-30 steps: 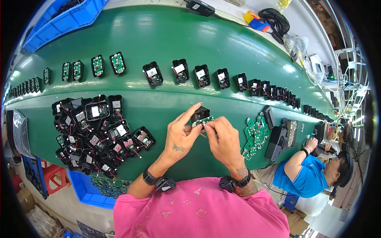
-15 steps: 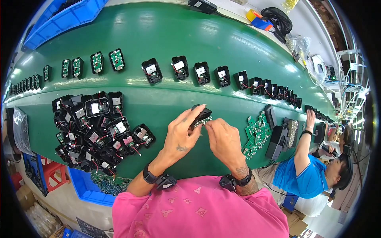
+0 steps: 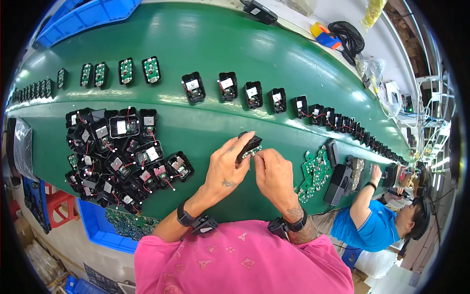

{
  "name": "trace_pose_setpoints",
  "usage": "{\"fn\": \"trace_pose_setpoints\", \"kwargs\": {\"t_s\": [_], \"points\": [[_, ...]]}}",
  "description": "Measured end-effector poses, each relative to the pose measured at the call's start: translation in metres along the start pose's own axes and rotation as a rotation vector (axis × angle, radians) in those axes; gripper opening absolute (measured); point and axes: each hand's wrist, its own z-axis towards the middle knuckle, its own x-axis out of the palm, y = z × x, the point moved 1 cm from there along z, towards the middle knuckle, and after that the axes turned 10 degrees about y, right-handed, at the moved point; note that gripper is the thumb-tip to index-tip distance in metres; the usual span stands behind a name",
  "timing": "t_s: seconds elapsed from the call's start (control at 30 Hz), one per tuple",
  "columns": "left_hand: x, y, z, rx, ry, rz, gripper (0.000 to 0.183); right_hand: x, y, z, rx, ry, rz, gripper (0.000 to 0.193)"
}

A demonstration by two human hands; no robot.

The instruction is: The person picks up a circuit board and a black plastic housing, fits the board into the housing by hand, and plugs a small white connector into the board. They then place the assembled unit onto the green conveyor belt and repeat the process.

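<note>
My left hand is closed round a small black plastic housing, tilted above the green bench. A small circuit board with silvery parts shows at the housing's open side. The fingertips of my right hand pinch at the board's edge, partly hiding it. To the left lies a heap of black housings with boards, white or silver blocks and red wires. Loose green circuit boards are piled to the right of my right hand.
Rows of filled housings line the bench's raised far strip. A blue bin stands far left; another blue bin with boards sits below the near edge. Black boxes stand right, near a co-worker in blue.
My view has turned slightly, while both hands keep nearly the same pose at the housing. The co-worker's hand has drawn back from the far row toward the near side.
</note>
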Motion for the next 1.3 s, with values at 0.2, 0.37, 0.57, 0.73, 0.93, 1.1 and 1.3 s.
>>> {"fn": "trace_pose_setpoints", "kwargs": {"t_s": [0.2, 0.37, 0.57, 0.73, 0.93, 1.1, 1.3], "points": [[0.001, 0.001, -0.001, 0.121, -0.056, 0.166, 0.055, 0.004, 0.005, 0.001, 0.011, 0.037, -0.098, 0.006], [0.006, 0.004, 0.002, 0.067, -0.086, 0.111, 0.052, 0.011, 0.003, 0.003, 0.036, 0.024, -0.099, 0.007], [0.009, 0.004, 0.008, 0.176, -0.104, 0.255, 0.051, 0.015, -0.012, -0.001, -0.019, 0.023, -0.136, 0.008], [0.011, 0.002, 0.009, -0.099, -0.046, -0.544, 0.052, -0.007, -0.018, 0.0, 0.23, -0.243, 0.277, 0.025], [0.014, 0.0, 0.007, -0.008, 0.061, -0.156, 0.052, 0.0, -0.037, -0.006, 0.228, -0.075, 0.738, 0.021], [0.023, 0.021, 0.015, 0.067, 0.051, -0.05, 0.051, 0.008, -0.032, -0.007, 0.025, -0.063, 0.936, 0.023], [0.025, 0.028, 0.009, -0.096, 0.035, -0.206, 0.047, 0.013, -0.045, -0.017, 0.002, -0.156, 0.73, 0.018]]}}
